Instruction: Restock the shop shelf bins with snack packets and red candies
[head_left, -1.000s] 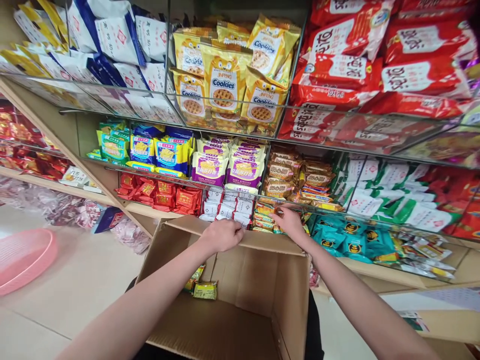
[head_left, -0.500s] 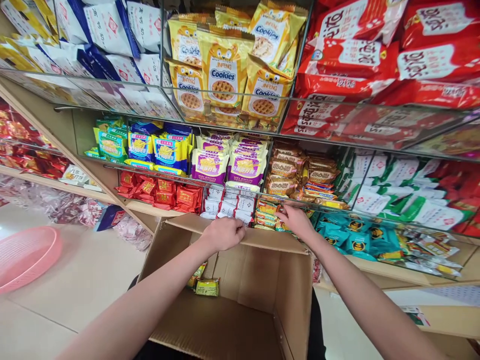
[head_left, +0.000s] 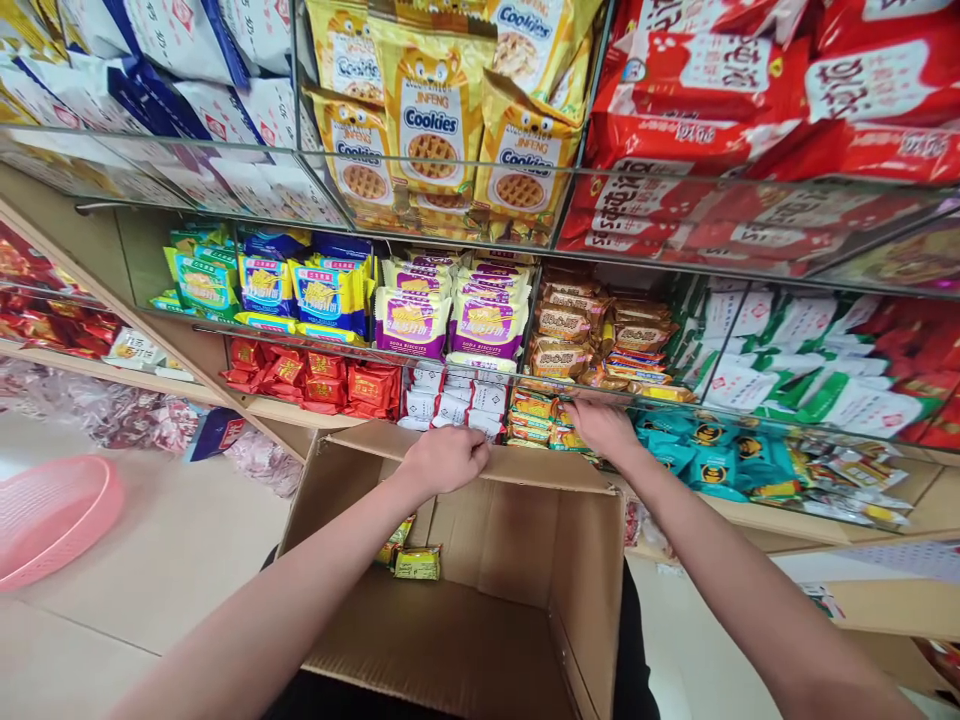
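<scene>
My left hand (head_left: 446, 458) is closed over the far edge of an open cardboard box (head_left: 577, 580) that sits right in front of me. A few small yellow-green snack packets (head_left: 417, 563) lie at the bottom of the box, by its far wall. My right hand (head_left: 604, 425) reaches into the lowest glass-fronted shelf, its fingers curled on the stack of small yellow and green snack packets (head_left: 534, 418) there. I cannot make out whether a packet is in its grasp.
Glass shelves hold cookie bags (head_left: 431, 130), red bags (head_left: 720, 90), purple soda biscuit packs (head_left: 450, 320), red packets (head_left: 315, 375) and teal packets (head_left: 705, 465). A pink basket (head_left: 45, 515) lies on the tiled floor at left.
My right hand has moved a little right and deeper into the yellow-green packets. The view has dropped slightly. My left hand stays on the box edge.
</scene>
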